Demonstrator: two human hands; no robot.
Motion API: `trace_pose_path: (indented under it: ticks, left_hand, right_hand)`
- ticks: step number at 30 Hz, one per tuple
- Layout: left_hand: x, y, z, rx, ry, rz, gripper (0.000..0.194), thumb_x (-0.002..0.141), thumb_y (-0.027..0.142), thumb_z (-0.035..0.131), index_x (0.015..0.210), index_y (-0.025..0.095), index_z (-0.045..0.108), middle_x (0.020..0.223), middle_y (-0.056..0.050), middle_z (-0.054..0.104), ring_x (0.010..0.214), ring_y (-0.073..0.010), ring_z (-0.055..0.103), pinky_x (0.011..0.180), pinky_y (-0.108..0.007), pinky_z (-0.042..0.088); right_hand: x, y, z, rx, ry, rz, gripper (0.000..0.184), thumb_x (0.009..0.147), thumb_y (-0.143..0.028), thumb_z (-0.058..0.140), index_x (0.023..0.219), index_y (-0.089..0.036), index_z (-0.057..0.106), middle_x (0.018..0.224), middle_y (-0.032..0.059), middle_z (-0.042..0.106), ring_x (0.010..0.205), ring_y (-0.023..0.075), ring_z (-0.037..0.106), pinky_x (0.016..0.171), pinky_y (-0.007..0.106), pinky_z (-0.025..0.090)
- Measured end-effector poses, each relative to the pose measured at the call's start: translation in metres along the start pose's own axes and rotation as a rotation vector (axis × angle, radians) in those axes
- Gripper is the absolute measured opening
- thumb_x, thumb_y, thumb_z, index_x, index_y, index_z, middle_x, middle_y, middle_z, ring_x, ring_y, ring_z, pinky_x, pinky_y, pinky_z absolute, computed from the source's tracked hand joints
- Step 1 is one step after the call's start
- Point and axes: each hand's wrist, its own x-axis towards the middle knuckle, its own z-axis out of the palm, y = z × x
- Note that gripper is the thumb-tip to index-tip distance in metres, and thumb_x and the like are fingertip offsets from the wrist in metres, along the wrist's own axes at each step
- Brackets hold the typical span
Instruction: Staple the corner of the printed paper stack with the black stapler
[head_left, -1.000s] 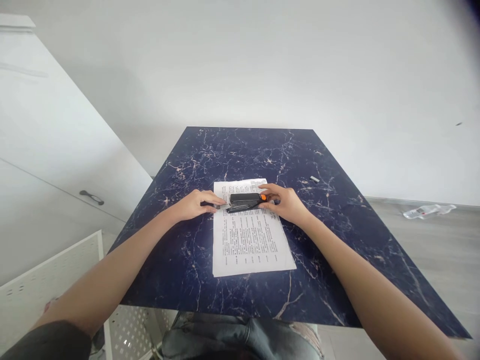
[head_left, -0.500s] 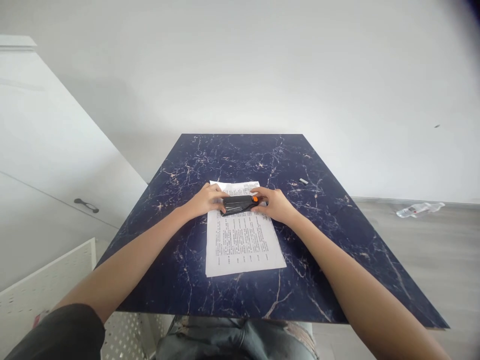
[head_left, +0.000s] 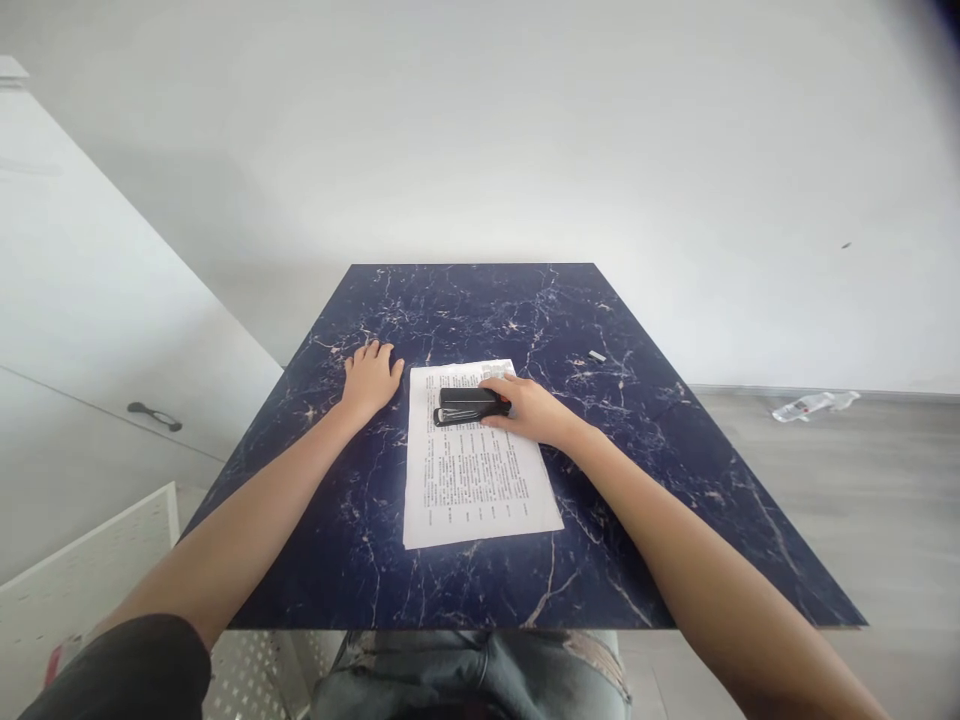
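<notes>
A black stapler [head_left: 466, 404] lies sideways over the upper part of a printed stack of paper [head_left: 480, 490]. My right hand [head_left: 525, 408] grips the stapler's right end, thumb and fingers on either side of it; the orange part there is mostly covered. To the left of the paper, my left hand [head_left: 370, 378] rests palm down on the dark blue marbled table [head_left: 330, 560], fingers spread and holding nothing. The stapler's left end sticks out freely above the text.
A small pale piece [head_left: 597, 356] lies on the table right of the paper. White cabinet doors with a dark handle [head_left: 154, 416] stand at the left, above a perforated white basket [head_left: 247, 675]. A clear plastic wrapper [head_left: 814, 405] is on the floor at right.
My left hand has let go of the stapler's left end and moved left onto the bare table. The right hand keeps its hold on the stapler. The view has shifted slightly.
</notes>
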Motion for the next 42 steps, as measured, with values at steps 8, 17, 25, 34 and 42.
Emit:
trace_pose_path:
  ticks: [8,17,25,34,42]
  left_hand:
    - [-0.002,-0.004,-0.002,0.031,-0.013,0.033,0.053,0.107,0.042,0.04,0.148,0.015,0.058,0.161,-0.021,0.05,0.148,-0.0419,0.043,0.119,-0.06,0.036]
    - [0.0,-0.007,0.002,0.035,-0.01,0.039,0.057,0.106,0.044,0.038,0.15,0.013,0.058,0.161,-0.023,0.049,0.148,-0.0435,0.043,0.12,-0.061,0.036]
    - [-0.001,-0.003,-0.003,0.076,-0.05,0.026,0.06,0.107,0.045,0.033,0.153,0.013,0.055,0.163,-0.021,0.047,0.149,-0.0418,0.042,0.12,-0.06,0.036]
    - [-0.001,-0.003,-0.002,0.073,-0.042,0.019,0.059,0.107,0.045,0.036,0.153,0.014,0.055,0.162,-0.021,0.047,0.148,-0.0418,0.042,0.119,-0.059,0.036]
    - [0.0,-0.002,0.0,0.064,-0.032,0.014,0.056,0.106,0.043,0.04,0.151,0.014,0.057,0.162,-0.021,0.048,0.147,-0.0424,0.042,0.119,-0.059,0.035]
  right_hand:
    - [-0.025,0.031,-0.048,-0.134,-0.042,0.111,0.032,0.076,-0.035,0.085,0.105,-0.029,0.074,0.087,0.0008,0.078,0.078,0.0245,0.071,0.069,0.035,0.049]
    - [-0.078,0.079,-0.109,-0.051,-0.196,0.327,0.036,0.071,-0.032,0.086,0.104,-0.031,0.074,0.092,-0.0002,0.082,0.078,0.0262,0.074,0.068,0.039,0.055]
    - [-0.097,0.114,-0.113,0.237,0.23,0.358,0.045,0.07,-0.062,0.084,0.097,-0.026,0.081,0.103,0.0075,0.081,0.095,0.029,0.074,0.083,0.041,0.059]
    - [-0.11,0.186,-0.085,0.145,0.885,0.732,0.048,0.086,-0.061,0.059,0.057,-0.023,0.057,0.051,0.0012,0.057,0.048,0.0149,0.046,0.048,0.029,0.035]
    - [-0.107,0.176,-0.085,0.105,0.743,0.619,0.057,0.09,-0.071,0.06,0.069,-0.019,0.071,0.066,0.0076,0.07,0.067,0.023,0.064,0.067,0.035,0.05]
